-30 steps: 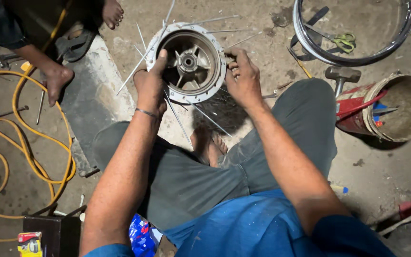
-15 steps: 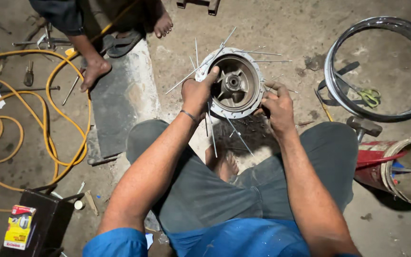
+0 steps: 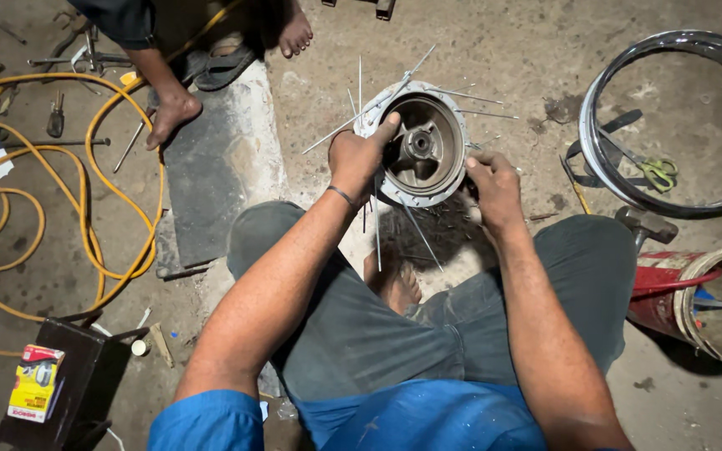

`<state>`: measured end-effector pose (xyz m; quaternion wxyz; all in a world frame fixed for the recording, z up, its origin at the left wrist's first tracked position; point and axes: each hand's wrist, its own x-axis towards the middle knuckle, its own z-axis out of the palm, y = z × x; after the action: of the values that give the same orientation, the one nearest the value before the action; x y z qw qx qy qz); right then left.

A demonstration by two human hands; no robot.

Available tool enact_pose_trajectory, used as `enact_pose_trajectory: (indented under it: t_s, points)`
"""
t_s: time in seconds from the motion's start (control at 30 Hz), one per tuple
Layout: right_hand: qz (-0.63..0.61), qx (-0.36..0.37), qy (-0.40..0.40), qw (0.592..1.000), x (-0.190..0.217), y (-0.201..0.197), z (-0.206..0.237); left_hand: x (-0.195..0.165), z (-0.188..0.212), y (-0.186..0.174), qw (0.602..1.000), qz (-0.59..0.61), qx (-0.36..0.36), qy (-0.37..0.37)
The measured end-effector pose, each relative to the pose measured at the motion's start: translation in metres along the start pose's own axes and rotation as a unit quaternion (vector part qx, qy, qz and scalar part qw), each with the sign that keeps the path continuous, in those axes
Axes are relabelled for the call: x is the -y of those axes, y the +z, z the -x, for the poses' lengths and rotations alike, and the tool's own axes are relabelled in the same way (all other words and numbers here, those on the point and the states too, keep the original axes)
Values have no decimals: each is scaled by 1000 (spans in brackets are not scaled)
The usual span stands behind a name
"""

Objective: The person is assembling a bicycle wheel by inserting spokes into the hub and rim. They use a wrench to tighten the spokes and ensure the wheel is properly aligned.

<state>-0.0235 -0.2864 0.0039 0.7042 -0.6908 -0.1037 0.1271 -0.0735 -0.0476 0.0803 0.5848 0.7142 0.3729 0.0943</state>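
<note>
A round metal wheel hub (image 3: 421,149) stands tilted on the concrete floor between my knees, with several thin silver spokes (image 3: 394,96) sticking out of its flange. My left hand (image 3: 359,157) grips the hub's left rim, thumb up over the edge. My right hand (image 3: 493,185) holds the lower right rim, fingers curled around it. A pile of loose spokes (image 3: 415,238) lies on the floor under the hub, near my bare foot (image 3: 394,284).
A chrome wheel rim (image 3: 670,125) with scissors (image 3: 658,171) inside lies at the right. A red bucket (image 3: 699,301) sits at lower right, a hammer (image 3: 645,224) beside it. Yellow hose (image 3: 52,209) coils at left. Another person's bare feet (image 3: 173,113) stand at top left. A black box (image 3: 73,388) is at lower left.
The view has shifted, so the hub and hands sit lower and more central. Both hands keep their grip on the hub, which looks slightly turned.
</note>
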Motion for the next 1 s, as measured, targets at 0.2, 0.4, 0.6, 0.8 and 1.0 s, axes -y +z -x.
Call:
enact_pose_trajectory:
  t_s: [0.2, 0.4, 0.6, 0.8, 1.0]
  points:
    - [41, -15, 76, 996, -12, -3, 2, -2, 2, 2, 999, 45, 7, 6]
    - [-101, -28, -51, 993, -7, 8, 1, -2, 2, 2, 998, 55, 4, 11]
    - [-20, -41, -105, 993, -2, 4, 7, -1, 3, 1, 996, 91, 24, 14]
    - [-42, -103, -57, 992, 0, 9, 7, -2, 2, 1, 999, 40, 13, 9]
    - [69, -103, -238, 963, 28, 17, 18, 0, 2, 2, 1000, -17, -1, 13]
